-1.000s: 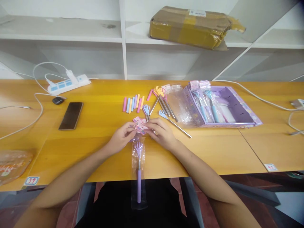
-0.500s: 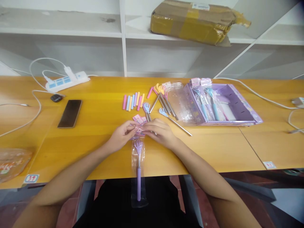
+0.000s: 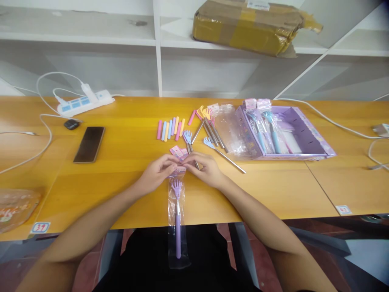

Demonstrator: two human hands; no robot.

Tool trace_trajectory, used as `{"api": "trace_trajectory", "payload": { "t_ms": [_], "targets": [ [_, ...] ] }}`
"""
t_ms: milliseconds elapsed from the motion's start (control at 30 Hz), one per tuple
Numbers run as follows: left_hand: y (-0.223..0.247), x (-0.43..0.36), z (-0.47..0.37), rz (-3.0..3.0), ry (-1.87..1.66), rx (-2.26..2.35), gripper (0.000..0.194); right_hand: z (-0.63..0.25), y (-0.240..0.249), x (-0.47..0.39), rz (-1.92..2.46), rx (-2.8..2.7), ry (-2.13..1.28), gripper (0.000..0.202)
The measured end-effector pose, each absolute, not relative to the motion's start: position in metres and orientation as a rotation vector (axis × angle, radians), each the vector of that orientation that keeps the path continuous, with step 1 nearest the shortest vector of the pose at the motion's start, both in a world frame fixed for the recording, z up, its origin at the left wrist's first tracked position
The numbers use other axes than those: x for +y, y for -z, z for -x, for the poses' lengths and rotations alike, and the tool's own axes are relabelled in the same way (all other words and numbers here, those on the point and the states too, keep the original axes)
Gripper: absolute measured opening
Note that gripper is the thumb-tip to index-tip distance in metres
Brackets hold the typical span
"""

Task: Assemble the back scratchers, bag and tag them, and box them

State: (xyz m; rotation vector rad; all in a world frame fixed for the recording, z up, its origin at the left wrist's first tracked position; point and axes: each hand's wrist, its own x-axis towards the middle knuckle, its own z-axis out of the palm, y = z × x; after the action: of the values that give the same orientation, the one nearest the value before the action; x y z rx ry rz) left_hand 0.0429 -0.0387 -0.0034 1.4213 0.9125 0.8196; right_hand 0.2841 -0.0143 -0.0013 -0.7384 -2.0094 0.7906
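A clear bag (image 3: 172, 211) holds a purple hand-shaped back scratcher (image 3: 178, 231) and hangs over the table's front edge. My left hand (image 3: 159, 172) pinches the bag's top beside a pink card (image 3: 180, 170). From the other side my right hand (image 3: 205, 168) meets it, fingertips pressed together at the same top edge. More pink cards (image 3: 176, 152) lie just beyond my fingers. Behind my right hand are blue scratchers (image 3: 187, 137) with metal rods, partly hidden. Yellow and pink scratcher heads (image 3: 205, 112) lie farther back, near several coloured handle tubes (image 3: 170, 129).
A purple box (image 3: 314, 129) with bagged scratchers stands at right, beside clear bags (image 3: 227, 129). At left are a phone (image 3: 89, 144), a power strip (image 3: 86, 104) and cables. A taped carton (image 3: 246, 28) rests on the shelf.
My right fingers have drawn back slightly and bunched at the bag's top, uncovering more of the pink card. The bag has shifted a little.
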Motion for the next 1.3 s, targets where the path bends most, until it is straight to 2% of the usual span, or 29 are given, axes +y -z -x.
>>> {"api": "trace_trajectory", "payload": {
  "t_ms": [700,933,1300],
  "targets": [
    [0.004,-0.042,-0.052,-1.570,-0.794,0.982,0.022,-0.272,0.001,-0.025,0.657,-1.971,-0.753,0.009],
    [0.004,-0.041,-0.049,-1.612,-0.710,1.029,0.033,-0.276,-0.003,-0.023,0.787,-1.902,-0.640,0.009],
    [0.009,-0.038,-0.047,-1.602,-0.679,1.019,0.031,-0.286,-0.010,-0.019,0.624,-2.143,-0.742,0.007]
  ]
}}
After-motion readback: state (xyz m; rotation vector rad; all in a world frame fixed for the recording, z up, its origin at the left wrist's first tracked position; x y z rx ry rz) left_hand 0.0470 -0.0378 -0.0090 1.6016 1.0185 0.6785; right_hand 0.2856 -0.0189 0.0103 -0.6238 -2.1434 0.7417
